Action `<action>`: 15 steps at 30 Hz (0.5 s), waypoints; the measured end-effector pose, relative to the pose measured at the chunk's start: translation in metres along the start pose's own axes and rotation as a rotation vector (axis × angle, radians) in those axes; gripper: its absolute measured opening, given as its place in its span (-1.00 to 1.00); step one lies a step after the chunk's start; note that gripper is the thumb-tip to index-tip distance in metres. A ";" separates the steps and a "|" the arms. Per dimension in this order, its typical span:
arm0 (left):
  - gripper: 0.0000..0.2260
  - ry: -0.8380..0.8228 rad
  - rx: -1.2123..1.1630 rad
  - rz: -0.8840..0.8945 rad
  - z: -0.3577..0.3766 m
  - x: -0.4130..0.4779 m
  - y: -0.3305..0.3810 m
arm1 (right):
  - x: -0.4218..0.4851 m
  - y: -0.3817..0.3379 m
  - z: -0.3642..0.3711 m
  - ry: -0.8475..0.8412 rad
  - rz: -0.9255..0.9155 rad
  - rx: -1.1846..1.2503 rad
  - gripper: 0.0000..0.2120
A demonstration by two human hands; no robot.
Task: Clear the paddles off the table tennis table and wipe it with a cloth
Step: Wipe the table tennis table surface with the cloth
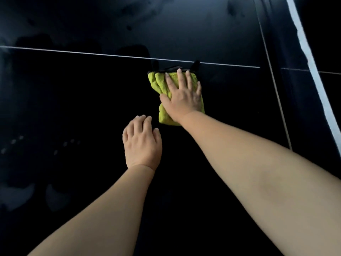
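Flatly, right hand [184, 97] fingers [180, 76] spread press the cloth [156, 80]; left hand [142, 143] fingers relaxed, empty.

The dark, glossy table tennis table [73, 108] carries a folded yellow-green microfibre cloth with a black edge [156, 83], lying flat under the pressing right hand [184, 97]. A thin white line [92, 53] crosses the surface just beyond that hand's fingertips, and a broad white stripe [313, 71] runs well to its right.

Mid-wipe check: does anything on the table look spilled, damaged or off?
No spill or damage shows. Beyond the thin white line, the table carries hazy smears and dark blotches, so that part looks streaky. The yellow-green cloth lies crumpled under the flat right hand.
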State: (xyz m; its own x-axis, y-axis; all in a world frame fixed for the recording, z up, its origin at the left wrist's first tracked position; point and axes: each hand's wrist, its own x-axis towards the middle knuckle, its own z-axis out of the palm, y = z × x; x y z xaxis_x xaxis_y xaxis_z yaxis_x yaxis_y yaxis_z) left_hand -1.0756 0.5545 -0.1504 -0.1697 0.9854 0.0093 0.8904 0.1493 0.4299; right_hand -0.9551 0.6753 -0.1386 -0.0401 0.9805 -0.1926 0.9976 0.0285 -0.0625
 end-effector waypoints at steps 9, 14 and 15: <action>-0.60 0.045 0.069 -0.021 0.007 0.004 0.001 | 0.102 0.000 -0.019 -0.001 -0.066 0.014 -0.36; -0.60 0.018 0.070 -0.025 0.003 0.001 0.004 | 0.082 0.007 -0.018 -0.046 -0.100 0.040 -0.38; -0.62 0.020 0.070 -0.021 0.003 0.001 0.005 | 0.071 0.011 -0.016 -0.044 -0.102 0.042 -0.38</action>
State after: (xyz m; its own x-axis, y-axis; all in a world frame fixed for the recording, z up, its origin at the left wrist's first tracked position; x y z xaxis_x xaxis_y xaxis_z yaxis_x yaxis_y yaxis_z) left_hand -1.0704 0.5561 -0.1510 -0.1966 0.9803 0.0191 0.9140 0.1762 0.3656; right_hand -0.9455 0.7482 -0.1368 -0.1445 0.9635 -0.2254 0.9851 0.1186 -0.1244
